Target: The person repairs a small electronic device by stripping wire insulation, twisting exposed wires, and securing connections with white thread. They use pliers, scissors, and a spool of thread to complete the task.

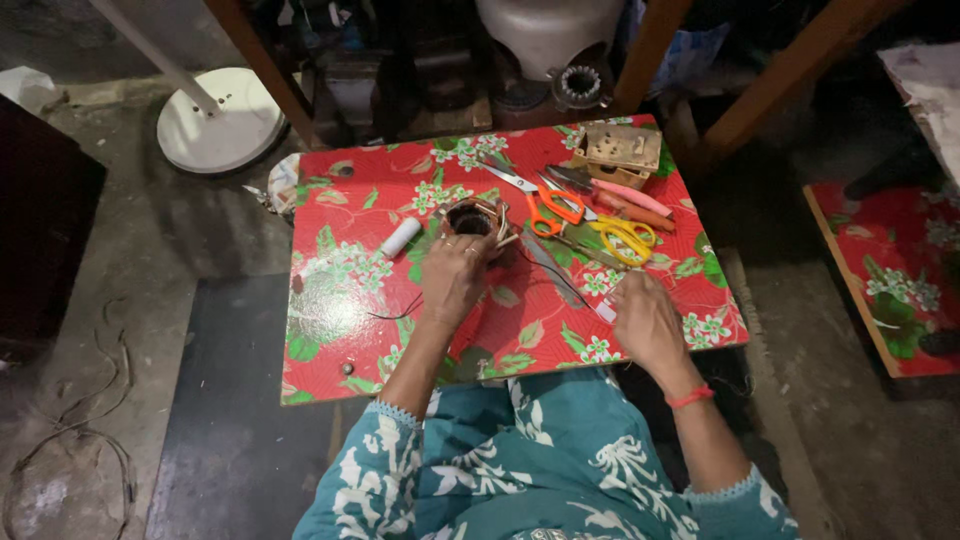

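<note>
My left hand [455,275] grips the near side of a round motor stator [478,224] with copper windings, which sits in the middle of a low table covered in red floral cloth [340,320]. My right hand [645,318] rests on the table near its front right edge, fingers curled over a small white strip [605,310]; whether it grips the strip is unclear. A thin black wire [395,312] lies on the cloth left of my left wrist.
Orange-handled scissors [548,205], yellow-handled scissors [625,240], pink-handled tools [632,198] and a small wooden box [620,152] lie at the back right. A white roll [401,237] sits left of the stator. A white fan base [220,120] stands on the floor at the back left.
</note>
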